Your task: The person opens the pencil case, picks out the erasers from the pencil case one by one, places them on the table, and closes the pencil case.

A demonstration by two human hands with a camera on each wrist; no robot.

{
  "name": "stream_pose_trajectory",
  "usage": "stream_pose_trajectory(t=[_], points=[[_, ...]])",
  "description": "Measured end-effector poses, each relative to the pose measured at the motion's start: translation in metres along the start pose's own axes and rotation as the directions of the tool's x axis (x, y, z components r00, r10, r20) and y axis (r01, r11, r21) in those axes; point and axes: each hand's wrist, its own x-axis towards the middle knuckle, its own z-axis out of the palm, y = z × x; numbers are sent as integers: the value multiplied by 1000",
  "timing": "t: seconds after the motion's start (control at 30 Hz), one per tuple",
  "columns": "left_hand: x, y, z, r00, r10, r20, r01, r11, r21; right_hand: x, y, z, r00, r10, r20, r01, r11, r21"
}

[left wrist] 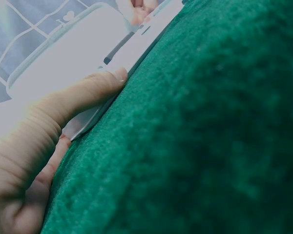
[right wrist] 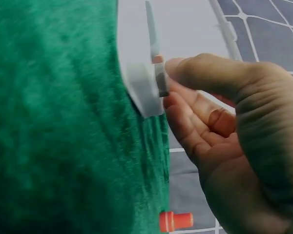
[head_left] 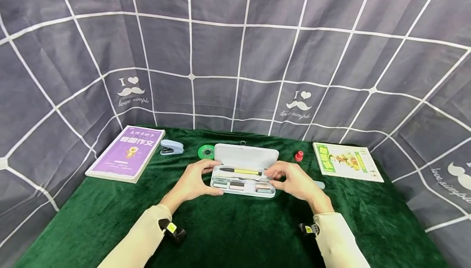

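Observation:
A white pencil case [head_left: 244, 194] lies on the green cloth with its lid raised at the back. A yellow-and-black pen [head_left: 241, 171] and a pale pen lie in its rear part, with small eraser-like blocks [head_left: 236, 185] in front. My left hand [head_left: 195, 180] holds the case's left end, thumb [left wrist: 95, 90] along the front wall and fingers behind. At the right end, my right hand [head_left: 292, 180] hovers with loosely bent fingers. A gap shows between its thumb and fingertips, near a small grey block [right wrist: 161, 80] at the case's edge.
Behind the case is a green tape roll [head_left: 206, 152]. A pale blue stapler [head_left: 171, 147] and a purple book [head_left: 126, 153] lie left. To the right are a small red object [head_left: 299, 156], a green-and-white book [head_left: 347, 162] and a pale blue item [head_left: 319, 184] partly behind my hand.

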Motion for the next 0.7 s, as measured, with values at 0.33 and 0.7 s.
stream_pose_trajectory(t=[0.33, 0.7], points=[[0, 0, -2, 1000, -23, 10, 23, 1000, -5, 4, 5, 7, 998, -63, 11, 64, 991, -120], [0, -1, -1, 1000, -18, 4, 18, 1000, 0, 3, 5, 5, 997, -53, -55, 50, 997, -61]])
